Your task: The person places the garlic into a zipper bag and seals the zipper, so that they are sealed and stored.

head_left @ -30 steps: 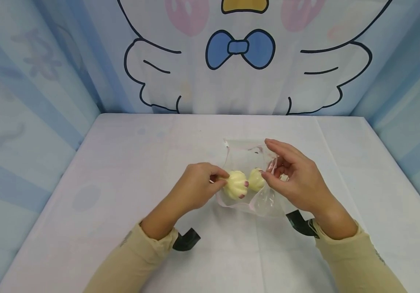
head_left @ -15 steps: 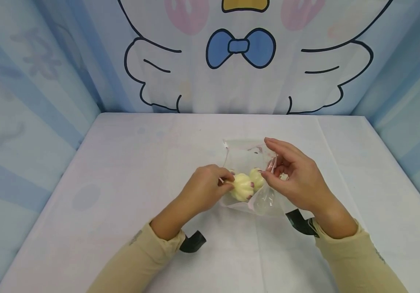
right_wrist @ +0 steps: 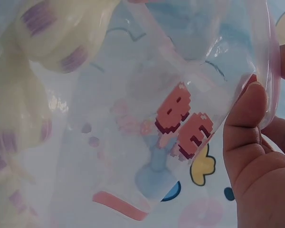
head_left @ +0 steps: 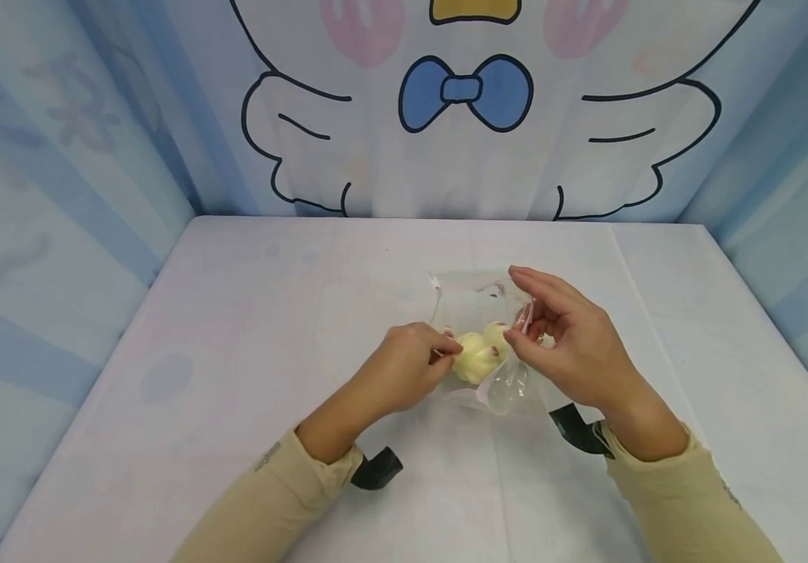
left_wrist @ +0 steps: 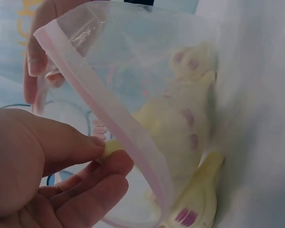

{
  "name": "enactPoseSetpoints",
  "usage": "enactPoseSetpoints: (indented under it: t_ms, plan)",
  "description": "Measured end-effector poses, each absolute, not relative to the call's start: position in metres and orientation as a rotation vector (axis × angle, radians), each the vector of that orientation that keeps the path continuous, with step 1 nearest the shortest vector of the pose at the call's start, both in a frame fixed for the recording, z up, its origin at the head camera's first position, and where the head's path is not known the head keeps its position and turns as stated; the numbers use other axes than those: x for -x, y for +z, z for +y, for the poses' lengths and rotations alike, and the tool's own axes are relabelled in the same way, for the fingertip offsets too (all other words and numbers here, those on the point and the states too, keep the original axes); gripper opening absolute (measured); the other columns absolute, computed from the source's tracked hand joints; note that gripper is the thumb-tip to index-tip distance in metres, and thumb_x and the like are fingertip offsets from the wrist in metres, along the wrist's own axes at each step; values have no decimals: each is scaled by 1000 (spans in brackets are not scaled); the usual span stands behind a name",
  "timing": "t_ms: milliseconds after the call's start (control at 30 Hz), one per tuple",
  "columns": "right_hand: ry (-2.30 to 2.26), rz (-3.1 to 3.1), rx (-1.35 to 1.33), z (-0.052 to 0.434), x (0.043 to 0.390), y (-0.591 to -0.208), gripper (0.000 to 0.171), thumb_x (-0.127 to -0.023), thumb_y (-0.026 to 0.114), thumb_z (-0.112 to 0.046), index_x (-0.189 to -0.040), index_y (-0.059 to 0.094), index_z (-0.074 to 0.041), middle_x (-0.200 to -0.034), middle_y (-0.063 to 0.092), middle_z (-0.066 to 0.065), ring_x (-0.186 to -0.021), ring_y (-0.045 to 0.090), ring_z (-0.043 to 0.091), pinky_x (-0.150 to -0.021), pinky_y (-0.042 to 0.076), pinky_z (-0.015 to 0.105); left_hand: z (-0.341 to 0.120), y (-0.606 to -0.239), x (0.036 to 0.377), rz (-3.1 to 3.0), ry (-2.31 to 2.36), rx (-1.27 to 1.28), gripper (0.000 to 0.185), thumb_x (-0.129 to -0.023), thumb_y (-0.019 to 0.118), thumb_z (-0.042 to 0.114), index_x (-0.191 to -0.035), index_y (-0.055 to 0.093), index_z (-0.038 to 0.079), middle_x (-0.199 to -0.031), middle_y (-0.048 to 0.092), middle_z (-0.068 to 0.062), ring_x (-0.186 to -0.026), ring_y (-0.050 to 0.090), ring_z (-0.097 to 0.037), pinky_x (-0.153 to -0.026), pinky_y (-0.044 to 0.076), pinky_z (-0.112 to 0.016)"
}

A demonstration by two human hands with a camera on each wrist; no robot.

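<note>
My left hand [head_left: 412, 366] pinches the stem of a pale yellow, ribbed garlic bulb [head_left: 475, 360] between thumb and fingertips. In the left wrist view this bulb [left_wrist: 168, 126] shows through the film of a clear zip bag [left_wrist: 137, 54] with a pink rim. Gripped along its mouth by my right hand [head_left: 572, 340], the bag [head_left: 467, 293] lies tilted on the table. Another garlic bulb [head_left: 497, 332] is inside, partly hidden by the right fingers. Purple patches mark the bulbs, and red printed figures [right_wrist: 183, 121] decorate the bag in the right wrist view.
A white cloth covers the table [head_left: 270, 313]. Behind it hangs a curtain [head_left: 481, 172] with a cartoon bow tie, and blue curtains [head_left: 44, 195] close off the sides. A black strap [head_left: 377, 469] sticks out at each sleeve.
My left hand has moved right and slightly down, bringing the garlic bulb deeper into the bag beside the other one. The right hand has stayed in place on the bag.
</note>
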State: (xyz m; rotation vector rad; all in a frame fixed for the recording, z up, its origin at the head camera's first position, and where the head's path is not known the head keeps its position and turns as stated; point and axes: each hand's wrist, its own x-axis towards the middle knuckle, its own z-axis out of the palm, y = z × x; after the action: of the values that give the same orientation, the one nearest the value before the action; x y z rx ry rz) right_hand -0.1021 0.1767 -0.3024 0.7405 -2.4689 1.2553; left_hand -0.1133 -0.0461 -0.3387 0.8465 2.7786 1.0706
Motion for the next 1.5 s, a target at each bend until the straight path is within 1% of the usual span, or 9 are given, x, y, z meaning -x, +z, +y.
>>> enactPoseSetpoints:
  t_ms: [100, 233, 600, 767, 1033, 1200, 1333, 1500]
  plan:
    - [1259, -2468, -739, 177, 101, -303, 66, -79, 74, 15, -140, 54, 5, -137, 55, 15, -79, 53, 13, -70, 48, 10, -43, -339, 115, 2777, 1037, -838, 16, -95, 67, 5, -106, 78, 3, -106, 73, -10, -95, 67, -18, -75, 53, -21]
    - [1261, -2462, -742, 177, 101, -302, 66, -78, 73, 16, -140, 54, 4, -134, 56, 14, -79, 53, 13, -70, 48, 11, -38, -342, 119, 2768, 1013, -797, 15, -95, 68, 6, -106, 78, 4, -104, 73, -8, -96, 67, -18, -78, 54, -23]
    - [1279, -2457, -757, 176, 101, -303, 65, -79, 71, 18, -141, 53, 4, -126, 59, 12, -80, 54, 11, -72, 49, 10, -29, -341, 123, 2679, 996, -731, 16, -94, 68, 5, -105, 79, 8, -105, 73, -4, -91, 66, -13, -70, 51, -17]
    - [1294, -2450, -765, 176, 101, -304, 65, -79, 70, 18, -140, 54, 3, -125, 59, 11, -80, 54, 12, -71, 49, 11, -25, -340, 126, 2670, 963, -731, 16, -94, 68, 5, -106, 79, 8, -104, 73, -2, -90, 65, -11, -71, 50, -17]
    - [1311, -2454, -774, 176, 101, -305, 64, -80, 69, 19, -140, 54, 3, -126, 59, 11, -79, 53, 12, -69, 48, 12, -20, -347, 136, 2713, 956, -768, 15, -94, 68, 5, -105, 79, 8, -103, 74, -2, -92, 67, -12, -74, 51, -17]
    - [1317, -2459, -773, 175, 101, -303, 62, -81, 69, 17, -140, 55, 4, -132, 58, 13, -79, 52, 12, -70, 49, 12, -16, -350, 141, 2733, 953, -803, 15, -93, 69, 5, -104, 79, 8, -102, 74, -2, -95, 67, -13, -78, 52, -20]
    - [1312, -2467, -767, 175, 101, -303, 62, -81, 70, 16, -140, 55, 3, -135, 58, 14, -80, 52, 13, -70, 49, 12, -13, -351, 145, 2715, 930, -808, 17, -94, 68, 5, -107, 78, 8, -105, 74, -2, -97, 67, -13, -81, 52, -21]
    - [1332, -2452, -780, 175, 102, -303, 63, -80, 70, 17, -140, 55, 3, -133, 58, 15, -80, 52, 13, -69, 49, 12, -12, -350, 147, 2727, 882, -799, 18, -96, 67, 9, -111, 77, 8, -109, 74, 0, -103, 67, -13, -86, 52, -23]
